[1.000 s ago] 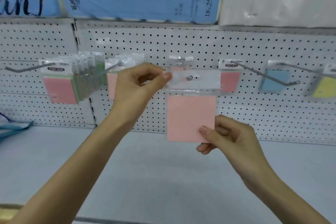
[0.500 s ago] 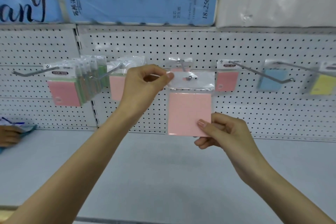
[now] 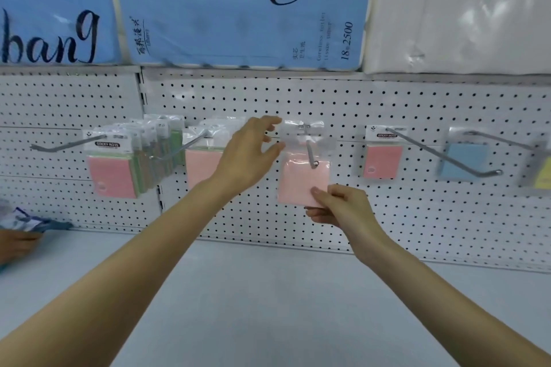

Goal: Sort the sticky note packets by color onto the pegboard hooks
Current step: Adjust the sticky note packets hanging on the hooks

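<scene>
A pink sticky note packet (image 3: pixel 299 180) in a clear sleeve hangs on the middle metal hook (image 3: pixel 311 155) of the white pegboard (image 3: pixel 372 104). My right hand (image 3: pixel 340 207) pinches its lower right corner. My left hand (image 3: pixel 250 152) hovers just left of the packet's clear top flap with fingers spread and relaxed, holding nothing. Another pink packet (image 3: pixel 383 155) hangs on the hook to the right. A blue packet (image 3: pixel 463 158) and a yellow one (image 3: pixel 542 177) hang further right.
A thick mixed bundle of packets (image 3: pixel 119 164) fronted by pink hangs at the left, with a pink packet (image 3: pixel 202 164) beside it. Another person's hand (image 3: pixel 15 243) rests on the grey shelf (image 3: pixel 268 292) at far left. Large tissue packs (image 3: pixel 238 9) sit above.
The pink packet has slid onto the middle hook toward the board. My left hand let go of its top flap and opened. My right hand keeps the lower corner.
</scene>
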The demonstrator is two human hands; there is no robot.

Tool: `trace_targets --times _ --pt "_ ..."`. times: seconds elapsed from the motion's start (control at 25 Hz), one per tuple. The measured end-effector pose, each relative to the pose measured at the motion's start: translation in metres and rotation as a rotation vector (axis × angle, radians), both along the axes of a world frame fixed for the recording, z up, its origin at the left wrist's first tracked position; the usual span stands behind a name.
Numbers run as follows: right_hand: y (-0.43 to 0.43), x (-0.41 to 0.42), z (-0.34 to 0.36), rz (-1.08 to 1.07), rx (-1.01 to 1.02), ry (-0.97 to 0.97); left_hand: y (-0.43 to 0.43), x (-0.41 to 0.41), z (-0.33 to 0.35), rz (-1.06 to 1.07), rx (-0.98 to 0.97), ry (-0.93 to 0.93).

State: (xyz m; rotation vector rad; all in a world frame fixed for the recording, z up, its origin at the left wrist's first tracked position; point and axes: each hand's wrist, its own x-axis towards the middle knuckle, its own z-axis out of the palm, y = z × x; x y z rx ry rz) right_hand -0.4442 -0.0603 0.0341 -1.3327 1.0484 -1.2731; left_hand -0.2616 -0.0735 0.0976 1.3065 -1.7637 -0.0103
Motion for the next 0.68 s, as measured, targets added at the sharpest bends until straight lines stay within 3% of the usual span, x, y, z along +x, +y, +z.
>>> trace_targets --times 0.2,0.68 --pt "-0.08 0.009 -0.007 -0.104 0.059 -0.009 -0.034 0.004 -0.027 0.059 0.087 -0.367" --pt "-0.153 0.019 -0.008 -0.239 0.103 0.061 -0.106 -0.005 -0.057 0.082 0.24 -0.38"
